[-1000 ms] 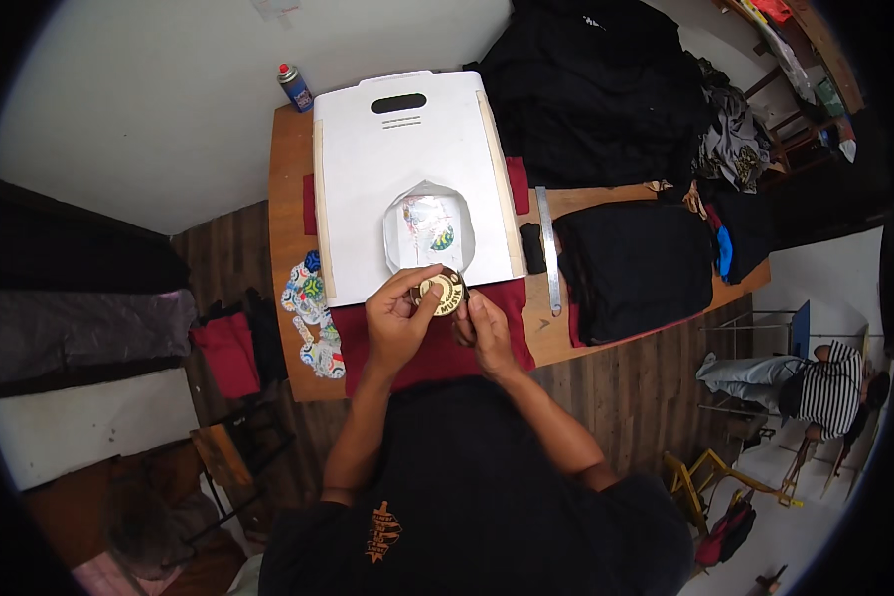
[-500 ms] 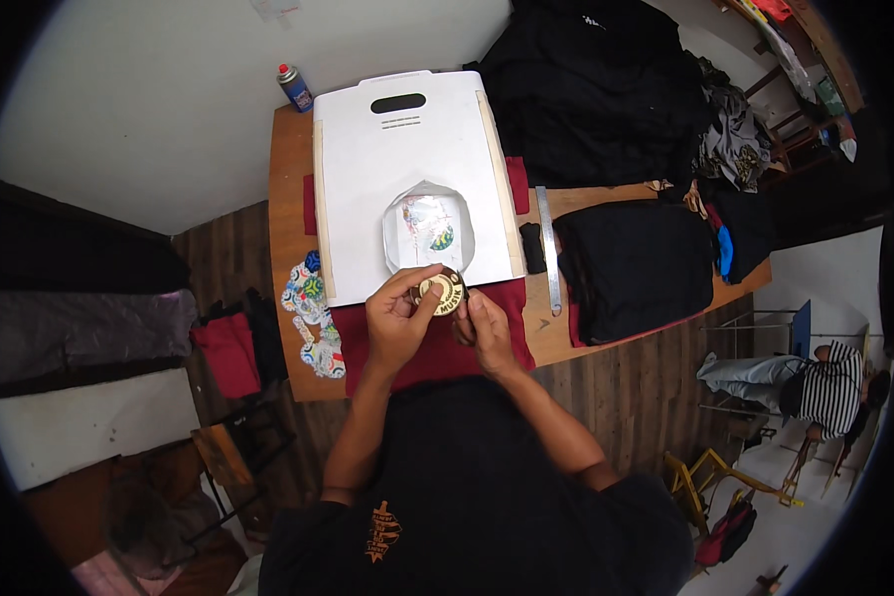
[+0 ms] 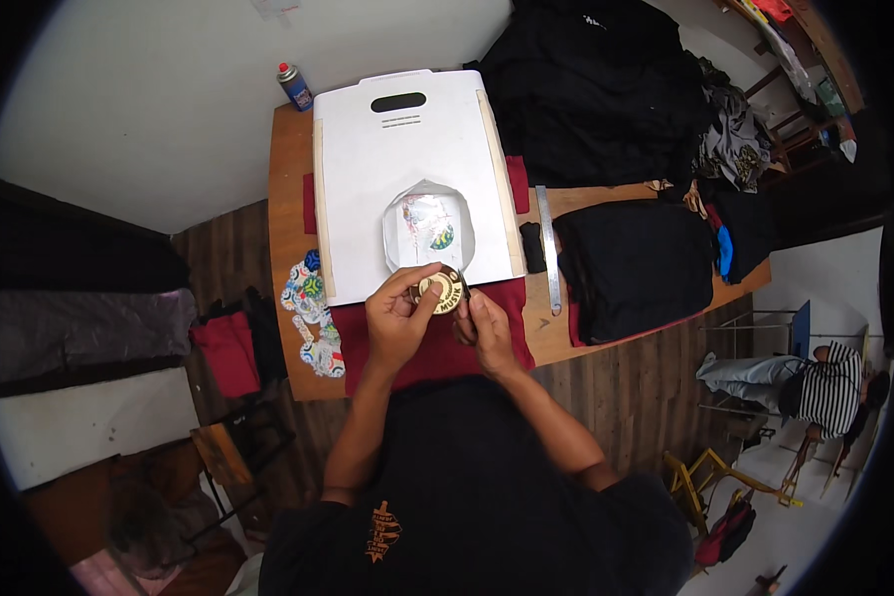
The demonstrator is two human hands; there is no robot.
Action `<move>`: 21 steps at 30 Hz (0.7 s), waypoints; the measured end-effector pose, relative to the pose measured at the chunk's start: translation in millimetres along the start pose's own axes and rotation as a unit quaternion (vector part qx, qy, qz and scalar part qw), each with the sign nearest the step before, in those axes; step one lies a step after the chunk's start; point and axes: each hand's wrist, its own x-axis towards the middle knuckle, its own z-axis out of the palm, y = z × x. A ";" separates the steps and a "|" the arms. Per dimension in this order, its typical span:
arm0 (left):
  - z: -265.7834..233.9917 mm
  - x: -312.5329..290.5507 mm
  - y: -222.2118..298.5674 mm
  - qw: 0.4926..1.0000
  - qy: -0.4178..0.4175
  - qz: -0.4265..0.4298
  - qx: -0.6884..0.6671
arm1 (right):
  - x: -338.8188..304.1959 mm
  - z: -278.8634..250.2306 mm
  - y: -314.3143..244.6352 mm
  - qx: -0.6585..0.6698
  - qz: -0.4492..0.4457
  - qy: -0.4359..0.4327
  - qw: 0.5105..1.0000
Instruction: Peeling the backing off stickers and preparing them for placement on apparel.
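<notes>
My left hand [image 3: 397, 316] pinches a round brown-and-cream sticker [image 3: 447, 298] between thumb and fingers. My right hand [image 3: 487, 328] is closed on small scissors [image 3: 465, 285], whose thin dark blades stand at the sticker's right edge; the fingers hide most of the handles. Just beyond both hands is a whitish, many-sided open container [image 3: 392, 236] with printed paper pieces inside, among them a round green one. It stands on a large white board [image 3: 358, 169] with an oval slot at its far end. Several cut-out colourful stickers [image 3: 313, 308] lie in a pile on the left.
Dark red cloth [image 3: 512, 308] lies under the board on the wooden table [image 3: 288, 169]. A metal ruler [image 3: 547, 248] and folded black clothes [image 3: 636, 263] are on the right. A spray can [image 3: 294, 87] stands at the far left corner. Another person in stripes [image 3: 829, 392] is at the right.
The scissors' blades have shifted slightly at the sticker's right edge, and the sticker has turned a little. Both hands stay in nearly the same place.
</notes>
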 end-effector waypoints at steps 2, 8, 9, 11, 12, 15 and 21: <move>-0.2 -0.2 -0.9 1.000 0.002 0.001 -0.005 | -1.0 0.1 -1.5 -0.004 -0.001 -0.003 1.000; 0.7 0.6 -2.9 0.999 0.030 0.020 0.000 | -3.0 -1.8 -1.4 -0.007 0.003 -0.006 1.000; 0.6 0.6 -3.4 0.999 0.036 0.014 -0.002 | -3.3 -1.0 -2.2 -0.009 0.007 -0.003 1.000; 1.1 0.3 -3.2 0.999 0.041 0.008 -0.005 | -2.7 -0.5 -2.0 -0.010 0.003 -0.005 1.000; 1.9 0.1 -2.1 0.999 0.039 0.018 0.000 | -2.3 -0.2 -1.8 -0.011 -0.002 -0.008 1.000; 2.3 0.2 -2.1 0.999 0.035 0.027 0.004 | -2.4 0.9 -1.2 -0.005 0.003 -0.003 1.000; 2.5 0.0 -1.7 0.999 0.033 0.028 0.003 | -1.9 0.1 -0.9 -0.010 0.009 -0.001 1.000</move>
